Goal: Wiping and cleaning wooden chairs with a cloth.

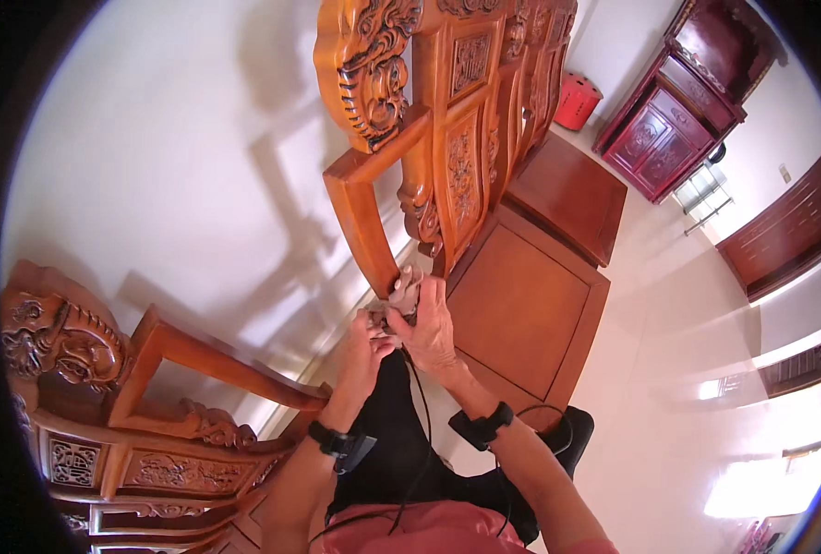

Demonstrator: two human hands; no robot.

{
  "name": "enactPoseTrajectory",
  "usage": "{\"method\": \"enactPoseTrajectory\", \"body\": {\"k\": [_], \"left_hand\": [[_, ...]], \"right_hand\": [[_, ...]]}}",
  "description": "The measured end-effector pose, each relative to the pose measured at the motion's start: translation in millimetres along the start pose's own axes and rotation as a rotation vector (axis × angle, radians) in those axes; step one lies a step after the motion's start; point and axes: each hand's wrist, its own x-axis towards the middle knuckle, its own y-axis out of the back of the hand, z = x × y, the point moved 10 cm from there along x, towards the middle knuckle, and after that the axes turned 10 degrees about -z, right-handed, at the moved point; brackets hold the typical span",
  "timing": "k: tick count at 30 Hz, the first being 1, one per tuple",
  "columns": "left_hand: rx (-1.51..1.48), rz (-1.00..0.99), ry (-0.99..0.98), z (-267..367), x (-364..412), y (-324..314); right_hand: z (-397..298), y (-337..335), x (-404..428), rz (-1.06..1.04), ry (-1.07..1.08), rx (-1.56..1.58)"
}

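Observation:
My two hands meet low in front of me, at what looks like my bare foot [406,293], at the end of a black trouser leg [390,401]. My right hand [429,329] wraps over the foot from the right, its thumb pressed toward the middle. From the left, my left hand [367,350] has its fingers bent in close to the same spot. A small dark object [378,320] shows between the two hands. It is too small and too covered to name, and whether the left fingers grip it is unclear.
A carved wooden armchair [355,187] rises just beyond my hands, its seat [521,305] to their right. Another carved chair [175,464] stands at left. Thin black cables [424,408] run along my lap. Farther off are a red bin [578,102] and a dark red cabinet [667,131].

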Motion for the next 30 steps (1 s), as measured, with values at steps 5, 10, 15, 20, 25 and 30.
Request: {"method": "enactPoseTrajectory", "body": {"k": [5,10,15,20,25,30], "left_hand": [[0.119,-0.06,-0.216,-10.9,54.7,18.8],[0.142,-0.095,-0.183,-9.2,72.1,13.6],[-0.109,0.042,-0.018,11.9,93.9,36.1],[-0.122,-0.141,-0.42,209.2,17.8,-94.8],[0.134,-0.186,-0.534,270.0,1.4,-148.3],[0.686,-0.024,-0.99,264.1,-44.5,-161.3]], "right_hand": [[-8.7,-8.1,-20.6,0.049,0.045,-0.007],[13.2,-6.8,-31.4,0.1,-0.127,0.135],[-4.2,-8.5,-10.2,0.014,-0.179,0.332],[-130.8,55.3,74.3,0.129,0.153,0.267],[-144.4,64.6,75.9,0.186,0.291,0.101],[-77.3,37.2,62.4,0.16,0.134,0.234]]}}
